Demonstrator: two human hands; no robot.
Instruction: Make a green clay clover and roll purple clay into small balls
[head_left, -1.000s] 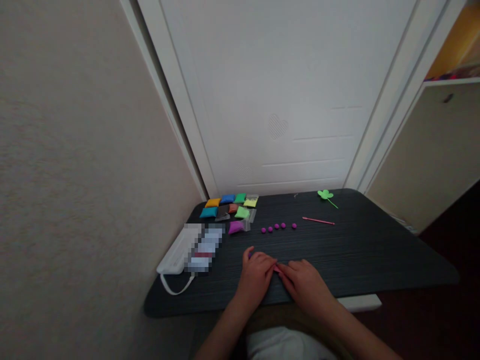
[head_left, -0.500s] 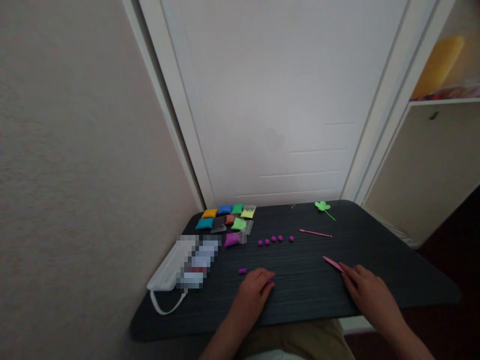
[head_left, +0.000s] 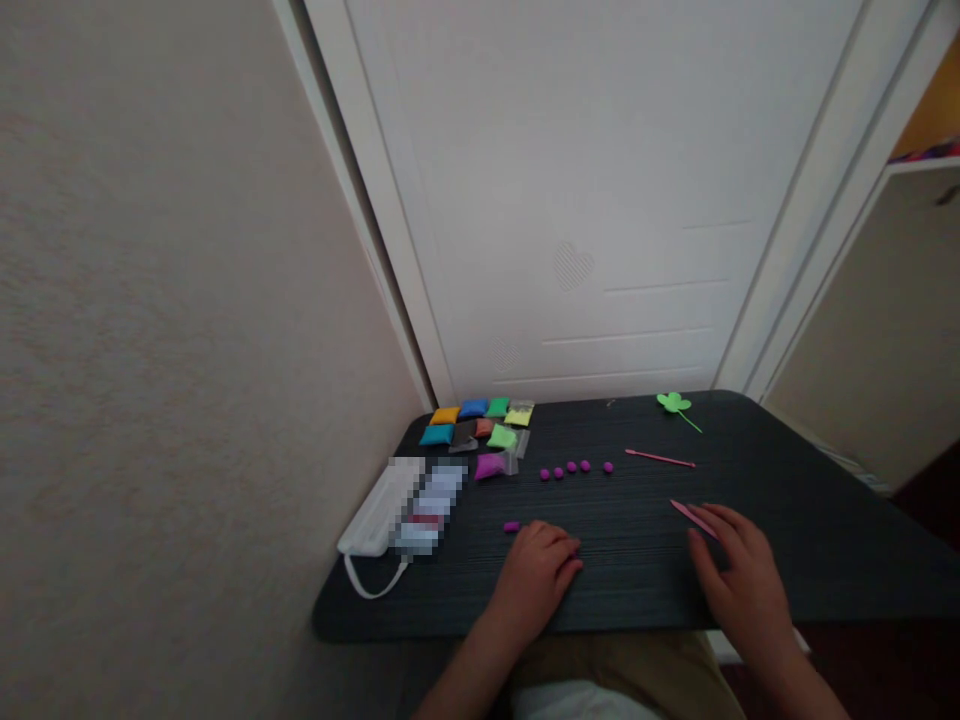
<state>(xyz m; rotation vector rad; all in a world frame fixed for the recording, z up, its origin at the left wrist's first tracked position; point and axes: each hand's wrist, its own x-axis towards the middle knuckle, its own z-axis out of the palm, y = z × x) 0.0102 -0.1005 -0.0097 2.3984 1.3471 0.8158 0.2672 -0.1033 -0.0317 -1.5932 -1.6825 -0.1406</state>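
My left hand (head_left: 536, 568) rests on the dark table, fingers curled over a piece of purple clay (head_left: 574, 553) that is mostly hidden. Just beyond its knuckles lies a short purple clay piece (head_left: 511, 527). A pink clay knife (head_left: 691, 518) lies at my right hand (head_left: 739, 560), its pointed end toward the far left. Thumb and fingers of that hand are apart on either side of the knife, the fingers partly over its handle. Several small purple clay balls (head_left: 571, 467) sit in a row farther back, one spaced off to the right.
Bags of coloured clay (head_left: 474, 408) lie at the back left, with an open purple bag (head_left: 491, 466) in front. A white case (head_left: 382, 507) with a strap and a blurred-out item (head_left: 435, 505) are at left. A thin pink tool (head_left: 660, 458) and green clover (head_left: 675, 403) lie back right.
The view has shifted, so everything appears farther right. My right hand's fingers have slid forward over the clay knife and spread from the thumb, while the knife stays put. My left hand hardly moves.
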